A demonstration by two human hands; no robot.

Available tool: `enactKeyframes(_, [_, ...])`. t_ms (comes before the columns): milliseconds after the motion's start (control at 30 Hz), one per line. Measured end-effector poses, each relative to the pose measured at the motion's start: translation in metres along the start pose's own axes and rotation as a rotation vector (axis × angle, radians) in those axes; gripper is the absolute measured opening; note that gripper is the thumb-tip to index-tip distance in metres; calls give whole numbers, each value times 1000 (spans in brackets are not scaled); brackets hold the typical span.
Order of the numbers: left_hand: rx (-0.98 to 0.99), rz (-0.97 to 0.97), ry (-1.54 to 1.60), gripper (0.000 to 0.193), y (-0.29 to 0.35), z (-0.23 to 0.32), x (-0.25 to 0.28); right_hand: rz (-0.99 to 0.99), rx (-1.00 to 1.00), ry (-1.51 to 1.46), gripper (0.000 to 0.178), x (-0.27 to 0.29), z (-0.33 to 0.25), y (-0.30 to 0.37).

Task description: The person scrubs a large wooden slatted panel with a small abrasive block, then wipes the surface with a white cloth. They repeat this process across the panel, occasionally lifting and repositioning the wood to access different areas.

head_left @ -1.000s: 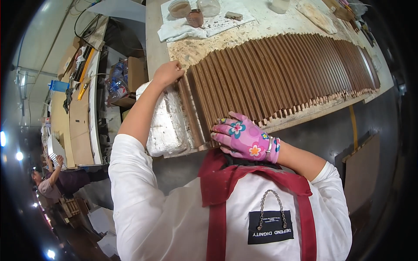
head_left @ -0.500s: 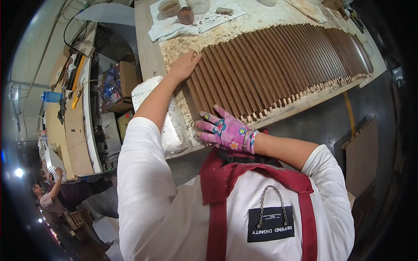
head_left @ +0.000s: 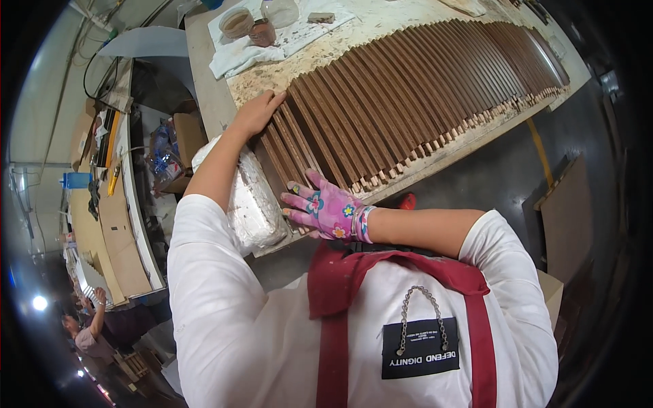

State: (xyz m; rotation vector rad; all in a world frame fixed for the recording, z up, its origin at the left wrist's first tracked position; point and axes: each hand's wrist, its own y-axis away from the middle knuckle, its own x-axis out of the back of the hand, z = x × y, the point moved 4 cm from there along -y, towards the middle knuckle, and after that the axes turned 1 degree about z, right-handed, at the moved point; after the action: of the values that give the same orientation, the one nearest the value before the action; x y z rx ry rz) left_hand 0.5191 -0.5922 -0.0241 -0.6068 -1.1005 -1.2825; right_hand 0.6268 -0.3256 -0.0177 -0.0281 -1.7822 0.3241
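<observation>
We've drawn some strips (head_left: 280,154) left, so they lie apart from the row (head_left: 408,88); our left hand (head_left: 258,114) curls far, grip unclear; our right hand (head_left: 328,209) spreads wide, near.

Black patch (head_left: 420,348) on white shirt (head_left: 367,333) | large white capitals (head_left: 423,360) — upside down | finer lines (head_left: 422,334) — illegible

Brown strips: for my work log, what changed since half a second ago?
A few brown strips have shifted left, toward the white wrapped block and away from the remaining row. The left hand and gloved right hand moved left too. The block looks unmoved.
</observation>
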Motion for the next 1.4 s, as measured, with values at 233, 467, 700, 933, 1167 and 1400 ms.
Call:
enactKeyframes(233, [-199, 301, 56, 55, -16, 11, -12, 128, -129, -81, 66, 29, 11, 26])
enactKeyframes(467, [-134, 206, 61, 54, -13, 25, -11, 22, -198, -67, 67, 23, 16, 31])
enactKeyframes(700, [-86, 104, -208, 58, -12, 23, -2, 1, -180, -90, 74, 24, 16, 30])
enactKeyframes(933, [-240, 278, 152, 57, -53, 46, -18, -69, -461, 5, 85, 60, 40, 60])
enactKeyframes(1167, [-164, 185, -117, 55, -40, 53, -16, 54, -443, 53, 81, 36, 34, 61])
enactKeyframes(1400, [-273, 292, 86, 61, -73, 65, -15, 113, -586, -22, 78, 76, 48, 84])
